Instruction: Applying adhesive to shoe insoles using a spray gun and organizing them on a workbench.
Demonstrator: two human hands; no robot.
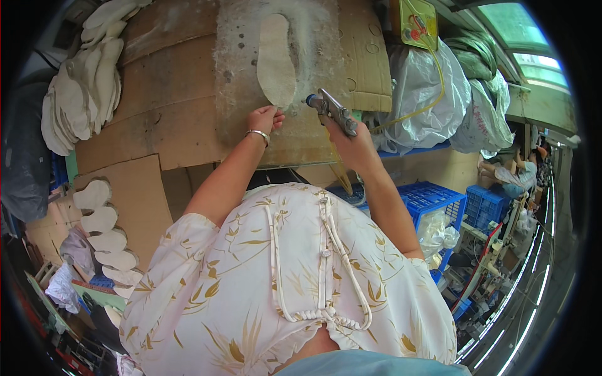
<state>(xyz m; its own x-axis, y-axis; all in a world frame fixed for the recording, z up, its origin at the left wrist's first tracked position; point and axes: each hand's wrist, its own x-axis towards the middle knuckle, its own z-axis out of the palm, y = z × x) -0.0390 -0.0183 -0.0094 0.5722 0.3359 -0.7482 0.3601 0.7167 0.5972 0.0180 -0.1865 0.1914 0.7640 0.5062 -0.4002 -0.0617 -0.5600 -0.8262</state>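
Observation:
A pale, cream-coloured insole (274, 59) lies flat on a worn, residue-streaked patch of the cardboard-covered table (182, 113). At its near end, my left hand (266, 119) is closed, thumb and fingers pinching the edge. My right hand (356, 145) is wrapped round the handle of a metal spray gun (338, 111). The gun's blue-ringed nozzle points left, toward the near end of the insole but apart from it. A yellowish hose hangs below that hand.
Stacked pale insoles (81, 94) sit at the table's left. More insoles lie in an overlapping row (100, 219) on cardboard at lower left. Plastic-wrapped bundles (426, 94), a yellow container (414, 24) and blue crates (433, 197) stand at right. Another person (517, 172) is farther off, right.

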